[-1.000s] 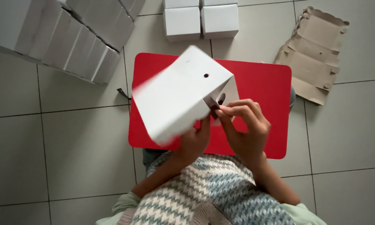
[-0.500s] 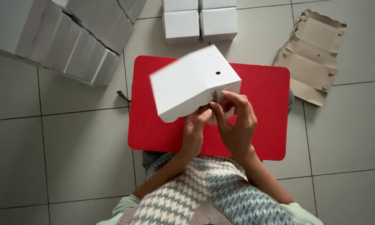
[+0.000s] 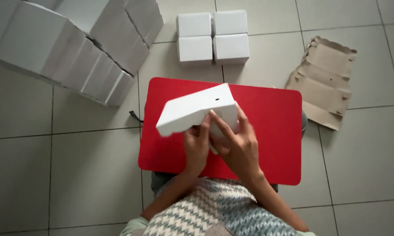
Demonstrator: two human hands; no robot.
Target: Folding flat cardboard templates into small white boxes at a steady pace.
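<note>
Both hands (image 3: pixel 221 146) on white box (image 3: pixel 192 109), contents prob. hidden

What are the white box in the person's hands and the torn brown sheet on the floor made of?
The white box looks like thin paperboard with a smooth matte white finish: crisp folded edges and flat panels. The brown sheet appears to be plain uncoated cardboard, dull brown, with ragged torn edges and fold creases.

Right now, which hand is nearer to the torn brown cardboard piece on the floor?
Right. The right hand is on the white box, on the side toward the brown cardboard; the left hand is farther away.
</note>
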